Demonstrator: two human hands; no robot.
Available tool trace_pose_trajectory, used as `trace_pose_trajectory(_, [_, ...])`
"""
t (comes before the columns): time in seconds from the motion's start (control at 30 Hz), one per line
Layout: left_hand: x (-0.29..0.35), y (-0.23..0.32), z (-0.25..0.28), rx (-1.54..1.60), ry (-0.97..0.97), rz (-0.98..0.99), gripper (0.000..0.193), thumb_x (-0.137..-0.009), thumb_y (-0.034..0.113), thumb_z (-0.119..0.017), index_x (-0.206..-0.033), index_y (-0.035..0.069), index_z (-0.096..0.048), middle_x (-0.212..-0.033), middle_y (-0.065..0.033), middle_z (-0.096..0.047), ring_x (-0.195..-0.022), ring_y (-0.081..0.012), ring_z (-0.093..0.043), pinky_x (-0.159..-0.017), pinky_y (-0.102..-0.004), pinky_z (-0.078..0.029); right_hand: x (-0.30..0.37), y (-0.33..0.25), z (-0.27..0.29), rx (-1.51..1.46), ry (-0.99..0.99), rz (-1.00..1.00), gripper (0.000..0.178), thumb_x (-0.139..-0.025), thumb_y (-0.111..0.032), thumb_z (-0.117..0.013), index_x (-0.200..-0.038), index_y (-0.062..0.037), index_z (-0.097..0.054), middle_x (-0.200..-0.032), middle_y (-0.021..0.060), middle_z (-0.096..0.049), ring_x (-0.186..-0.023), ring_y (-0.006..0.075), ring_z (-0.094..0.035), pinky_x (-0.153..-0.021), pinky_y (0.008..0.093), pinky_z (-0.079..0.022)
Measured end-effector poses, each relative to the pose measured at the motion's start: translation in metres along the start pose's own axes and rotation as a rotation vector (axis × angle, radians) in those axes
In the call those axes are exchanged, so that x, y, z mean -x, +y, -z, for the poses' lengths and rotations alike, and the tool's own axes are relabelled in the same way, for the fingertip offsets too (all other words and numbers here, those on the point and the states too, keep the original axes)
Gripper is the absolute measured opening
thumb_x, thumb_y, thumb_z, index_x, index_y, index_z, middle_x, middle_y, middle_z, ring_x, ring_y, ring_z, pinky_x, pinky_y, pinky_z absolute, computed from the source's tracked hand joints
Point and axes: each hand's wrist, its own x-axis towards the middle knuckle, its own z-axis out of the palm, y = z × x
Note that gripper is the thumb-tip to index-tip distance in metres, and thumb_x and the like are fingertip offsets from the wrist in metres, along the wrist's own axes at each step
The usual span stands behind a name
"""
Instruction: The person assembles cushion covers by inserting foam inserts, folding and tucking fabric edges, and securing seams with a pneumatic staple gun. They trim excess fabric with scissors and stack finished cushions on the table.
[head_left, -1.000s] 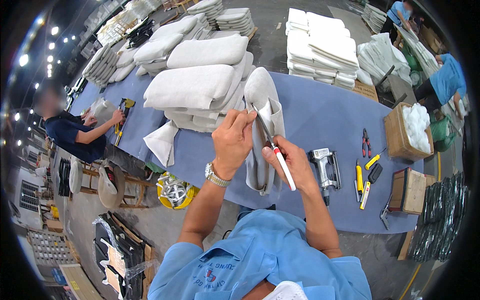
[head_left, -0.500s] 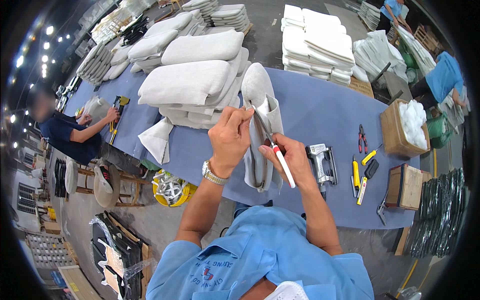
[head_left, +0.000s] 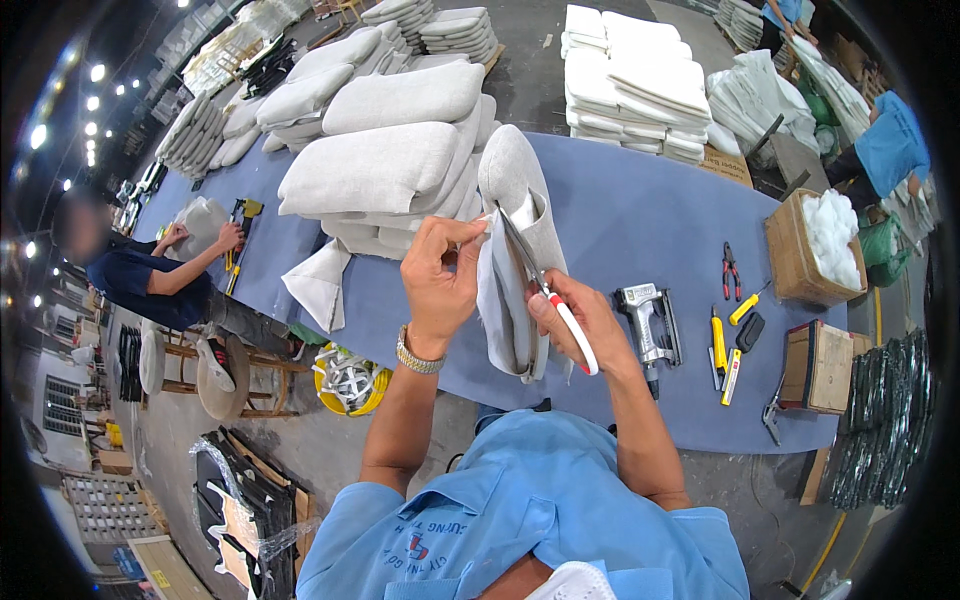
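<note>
A light grey upholstered cushion (head_left: 508, 170) stands on its edge on the blue table in front of me, its open underside facing up and a loose fabric flap (head_left: 493, 290) along it. My left hand (head_left: 437, 285) pinches the flap's edge near the middle of the cushion. Scissors (head_left: 524, 247) with a red and white handle are in my right hand (head_left: 580, 318), fingers closed round the handle. Their blades point up and left, and the tips are beside the pinched fabric. Right of that hand lies a silver staple gun (head_left: 650, 330).
Stacked grey cushions (head_left: 370, 165) rise at the left, with a folded fabric piece (head_left: 318, 283). Pliers (head_left: 731, 272), yellow cutters (head_left: 718, 340) and a box of white stuffing (head_left: 815, 245) are at the right. A yellow scrap bucket (head_left: 375, 392) sits below the table edge. A co-worker (head_left: 150, 262) works at far left.
My left hand has drawn the flap left and slightly down, so more of its inner face shows. The scissors' handle has turned and spread a little. The co-worker's hands have shifted.
</note>
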Motion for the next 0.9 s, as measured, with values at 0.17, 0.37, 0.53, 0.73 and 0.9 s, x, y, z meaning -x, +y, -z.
trace_pose_trajectory(0.17, [0.001,0.003,0.0,-0.071,0.01,-0.063,0.011,-0.088,-0.005,-0.072,-0.096,0.003,-0.072,-0.09,-0.009,-0.068,-0.089,-0.0211,-0.071,-0.062,-0.0281,-0.051,-0.001,-0.01,0.004,-0.027,-0.063,-0.064,0.051,-0.096,-0.055,-0.066,-0.094,-0.004,-0.063,-0.062,0.0037,-0.051,-0.06,0.0118,-0.047,-0.055,0.0318,-0.041])
trace_pose_trajectory(0.37, [0.011,0.01,-0.006,-0.192,0.014,-0.161,0.014,-0.085,-0.007,-0.072,-0.094,0.003,-0.072,-0.091,-0.0105,-0.068,-0.111,-0.0307,-0.071,-0.076,-0.0339,-0.057,-0.004,-0.008,0.004,-0.058,-0.064,-0.014,0.047,-0.095,-0.05,-0.069,-0.093,-0.0036,-0.064,-0.063,0.0016,-0.05,-0.06,0.0105,-0.046,-0.055,0.0307,-0.04])
trace_pose_trajectory(0.53, [0.019,0.017,-0.012,-0.195,0.074,-0.082,0.014,-0.085,-0.008,-0.072,-0.094,0.002,-0.072,-0.092,-0.0121,-0.068,-0.109,-0.032,-0.071,-0.078,-0.036,-0.056,-0.008,-0.017,0.016,0.021,-0.114,0.019,0.046,-0.095,-0.049,-0.071,-0.092,-0.0033,-0.065,-0.063,-0.001,-0.05,-0.06,0.01,-0.044,-0.054,0.031,-0.039])
trace_pose_trajectory(0.73, [0.017,0.013,-0.01,-0.205,0.052,-0.15,0.014,-0.085,-0.007,-0.071,-0.097,0.001,-0.069,-0.102,-0.0188,-0.07,-0.104,-0.034,-0.071,-0.078,-0.0376,-0.055,-0.011,-0.016,0.03,0.071,-0.198,-0.005,0.05,-0.097,-0.057,-0.064,-0.097,-0.0063,-0.064,-0.064,-0.0038,-0.05,-0.055,0.0064,-0.046,-0.048,0.0255,-0.036])
trace_pose_trajectory(0.9, [0.013,0.005,-0.003,-0.117,-0.018,-0.122,0.014,-0.086,-0.004,-0.071,-0.099,0.0,-0.068,-0.12,-0.0277,-0.069,-0.094,-0.0327,-0.071,-0.08,-0.036,-0.054,-0.015,-0.023,0.033,0.083,-0.201,0.024,0.05,-0.097,-0.057,-0.063,-0.097,-0.0065,-0.065,-0.062,-0.0035,-0.049,-0.054,0.007,-0.045,-0.047,0.026,-0.035])
